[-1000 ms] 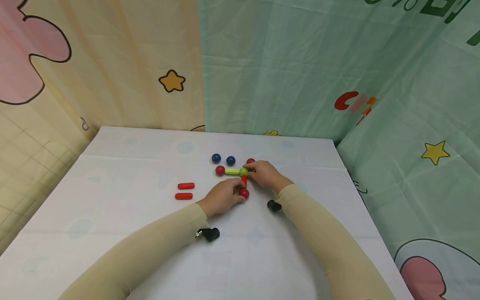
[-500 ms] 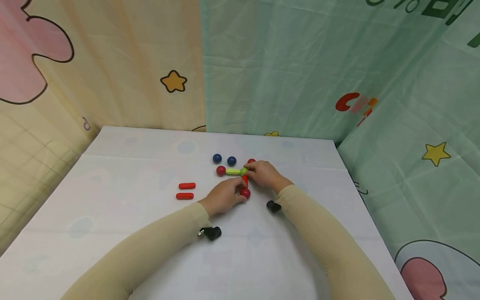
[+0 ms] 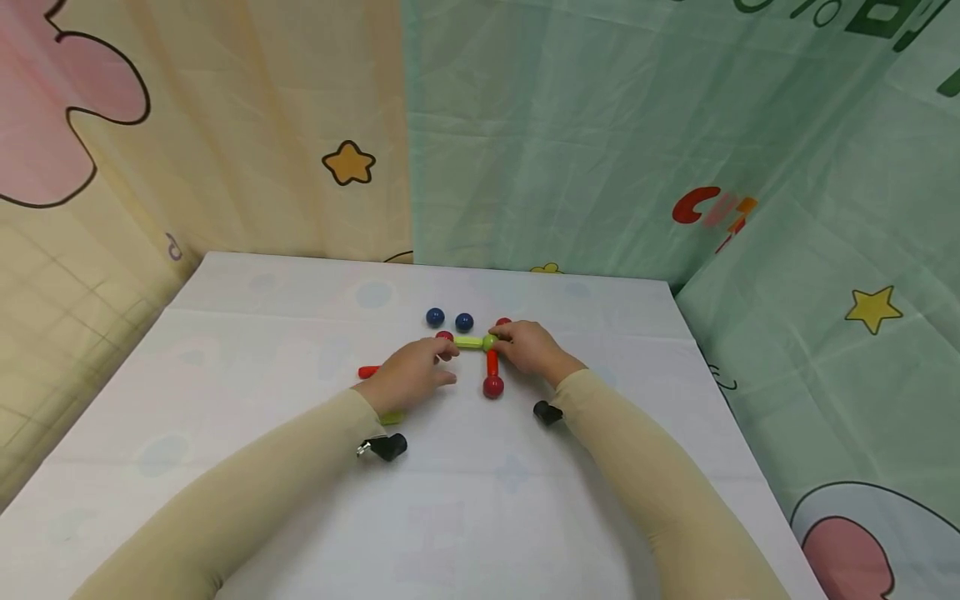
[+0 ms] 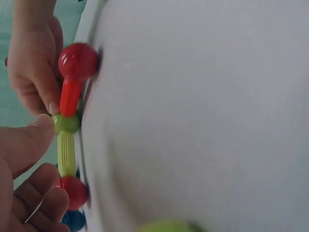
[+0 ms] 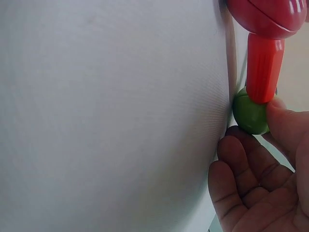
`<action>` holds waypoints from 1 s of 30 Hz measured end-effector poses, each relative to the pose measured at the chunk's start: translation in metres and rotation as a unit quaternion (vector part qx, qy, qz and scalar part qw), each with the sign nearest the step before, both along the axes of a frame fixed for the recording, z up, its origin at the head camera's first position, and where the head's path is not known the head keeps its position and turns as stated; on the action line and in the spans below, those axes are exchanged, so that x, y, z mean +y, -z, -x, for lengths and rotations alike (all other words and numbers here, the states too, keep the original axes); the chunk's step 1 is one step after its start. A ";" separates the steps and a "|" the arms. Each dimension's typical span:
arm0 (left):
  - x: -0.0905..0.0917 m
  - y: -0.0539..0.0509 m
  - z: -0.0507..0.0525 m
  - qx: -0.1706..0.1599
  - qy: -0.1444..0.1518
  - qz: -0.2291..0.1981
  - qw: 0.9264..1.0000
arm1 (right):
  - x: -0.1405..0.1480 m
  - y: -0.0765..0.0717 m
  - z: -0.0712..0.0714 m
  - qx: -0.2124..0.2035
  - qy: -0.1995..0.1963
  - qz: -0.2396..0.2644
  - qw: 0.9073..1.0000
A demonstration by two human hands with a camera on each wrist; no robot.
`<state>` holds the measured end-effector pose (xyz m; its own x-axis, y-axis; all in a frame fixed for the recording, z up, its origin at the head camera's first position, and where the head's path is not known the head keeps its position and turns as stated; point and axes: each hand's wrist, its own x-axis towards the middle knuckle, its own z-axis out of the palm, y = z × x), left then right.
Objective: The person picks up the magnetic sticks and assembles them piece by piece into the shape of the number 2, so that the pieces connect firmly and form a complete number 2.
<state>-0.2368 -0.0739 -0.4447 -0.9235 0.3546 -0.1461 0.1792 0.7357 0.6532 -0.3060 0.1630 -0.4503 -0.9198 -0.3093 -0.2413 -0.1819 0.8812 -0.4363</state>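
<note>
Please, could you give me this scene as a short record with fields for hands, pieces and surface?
Right hand: pinches the green ball
Left hand: close to the left red ball, holding nothing visible
Joined to green ball: yellow-green rod, leading to left red ball; red rod, leading to near red ball
Apart: left blue ball, right blue ball
Partly hidden: far red ball, another red rod, yellow-green piece
Surface: whitish table

Soft light here lays faint shadows beside beige fabric sleeves (image 3: 225, 508) on the white cloth-covered table (image 3: 465, 500) and glints off a glossy red ball (image 4: 78, 61), while the left wrist view blurs a yellow-green piece (image 4: 166, 227).
</note>
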 end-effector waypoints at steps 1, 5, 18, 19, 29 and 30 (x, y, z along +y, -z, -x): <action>-0.007 -0.001 0.002 0.002 -0.001 0.006 1.000 | 0.000 0.000 0.000 -0.001 0.000 -0.001 1.000; -0.038 -0.003 0.010 0.012 -0.001 0.033 0.999 | 0.000 -0.001 0.000 -0.004 0.002 -0.003 1.000; -0.111 0.002 0.013 -0.041 -0.026 0.070 0.996 | 0.000 -0.004 0.000 -0.012 0.010 -0.009 1.000; -0.114 0.003 0.012 -0.040 -0.024 0.070 0.996 | 0.000 -0.004 0.000 -0.013 0.011 -0.008 1.000; -0.121 0.008 0.012 -0.056 -0.026 0.066 0.996 | 0.001 -0.002 -0.001 -0.012 0.015 -0.004 1.000; -0.121 0.008 0.012 -0.057 -0.024 0.066 0.996 | 0.001 -0.002 -0.001 -0.012 0.016 -0.003 1.000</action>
<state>-0.2490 -0.1953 -0.4532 -0.9141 0.2803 -0.2929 0.0714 0.8225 0.5642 -0.3052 0.1644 -0.4484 -0.9230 -0.2788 -0.2654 -0.1434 0.8889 -0.4351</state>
